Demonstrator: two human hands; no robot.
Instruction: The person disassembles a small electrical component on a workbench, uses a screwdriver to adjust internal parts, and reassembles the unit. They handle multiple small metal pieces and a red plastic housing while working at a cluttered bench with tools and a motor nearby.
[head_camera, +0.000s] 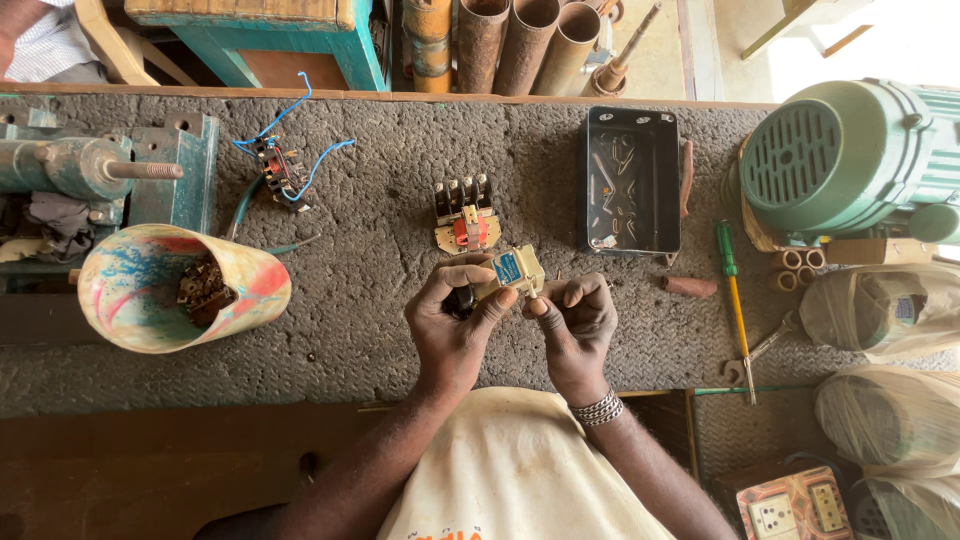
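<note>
Over the grey bench (380, 260), my left hand (455, 320) has its fingers clamped on a small cream electrical part (510, 272), right hand (578, 322) pinching its edge, a sister unit (465, 215) lying dismantled beyond, work seemingly midway

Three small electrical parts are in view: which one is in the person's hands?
The cream switch block with the blue label, gripped by the left hand and right hand. The contact block with the red centre and the blue-wired part lie untouched on the bench.

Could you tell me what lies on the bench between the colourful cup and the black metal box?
In the head view, a switch part with blue wires and a contact block with a red centre lie between the cup and the box.
</note>
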